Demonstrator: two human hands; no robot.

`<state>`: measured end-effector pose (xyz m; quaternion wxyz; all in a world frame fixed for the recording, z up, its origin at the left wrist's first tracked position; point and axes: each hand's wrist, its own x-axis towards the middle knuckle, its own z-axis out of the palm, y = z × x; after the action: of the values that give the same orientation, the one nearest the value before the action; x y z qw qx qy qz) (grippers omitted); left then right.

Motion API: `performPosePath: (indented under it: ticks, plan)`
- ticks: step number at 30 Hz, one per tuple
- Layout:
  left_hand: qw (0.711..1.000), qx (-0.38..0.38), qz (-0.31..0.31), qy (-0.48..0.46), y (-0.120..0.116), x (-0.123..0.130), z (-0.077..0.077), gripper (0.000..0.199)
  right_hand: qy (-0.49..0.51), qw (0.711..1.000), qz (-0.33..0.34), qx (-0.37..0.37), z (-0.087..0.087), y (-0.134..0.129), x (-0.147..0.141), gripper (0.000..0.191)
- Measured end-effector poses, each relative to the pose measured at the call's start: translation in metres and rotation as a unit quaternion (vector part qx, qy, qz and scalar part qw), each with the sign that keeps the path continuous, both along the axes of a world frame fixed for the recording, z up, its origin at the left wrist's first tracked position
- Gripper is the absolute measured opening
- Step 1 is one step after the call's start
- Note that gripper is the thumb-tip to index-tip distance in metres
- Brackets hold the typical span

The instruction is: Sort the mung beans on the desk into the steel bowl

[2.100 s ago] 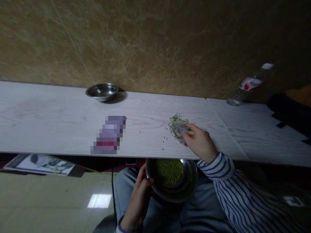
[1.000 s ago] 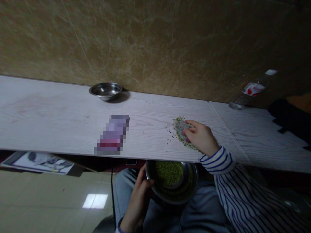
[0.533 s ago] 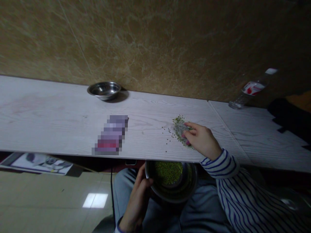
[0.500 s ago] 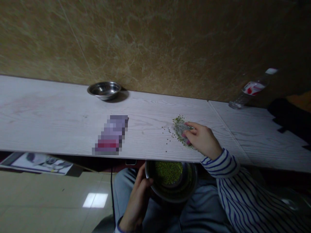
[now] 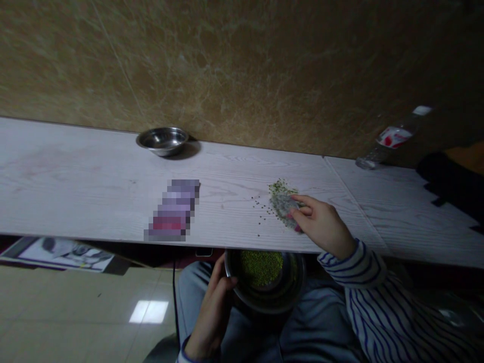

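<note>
My left hand [image 5: 216, 297] is closed on the left rim of a round metal bowl [image 5: 271, 304], which rests at my lap under the table edge. Small green beans [image 5: 260, 267] that look like mung beans lie in it, mostly towards the far left side. Above the table, my right hand [image 5: 318, 221] reaches in from the right, fingers bent and apart at the edge of a greyish patch [image 5: 282, 204]. More small green beans [image 5: 279, 186] surround this patch. What the patch is made of, I cannot make out. The undersides of my right fingers are hidden.
A shallow steel bowl [image 5: 162, 141] stands by the wall at the back left. Nearer lies a blurred-out flat purple object [image 5: 174, 206]. A plastic bottle [image 5: 393, 137] and a dark cloth item [image 5: 446, 176] are at the right. The white table's front edge [image 5: 113, 239] runs above my lap.
My right hand has drawn slightly right and towards me, showing more of the greyish patch. The bowl in my left hand has shifted a very little; my left hand keeps its grip.
</note>
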<state>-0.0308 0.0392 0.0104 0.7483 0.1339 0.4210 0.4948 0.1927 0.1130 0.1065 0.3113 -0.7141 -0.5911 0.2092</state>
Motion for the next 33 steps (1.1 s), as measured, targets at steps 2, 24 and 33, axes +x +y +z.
performPosePath:
  ticks: [2, 24, 33]
  plan:
    - [1.000, -0.006, -0.001, 0.002, 0.000, 0.000, 0.000, 0.059, -0.003, 1.000, -0.003, -0.002, 0.000, -0.005, 0.003, 0.040]
    - [1.000, -0.002, -0.007, -0.014, 0.000, 0.000, -0.002, 0.057, 0.015, 1.000, 0.004, -0.012, -0.001, -0.015, 0.008, 0.041]
    - [1.000, -0.001, -0.005, 0.001, 0.000, -0.001, -0.001, 0.057, 0.031, 0.999, 0.001, -0.017, -0.003, -0.016, 0.008, 0.042]
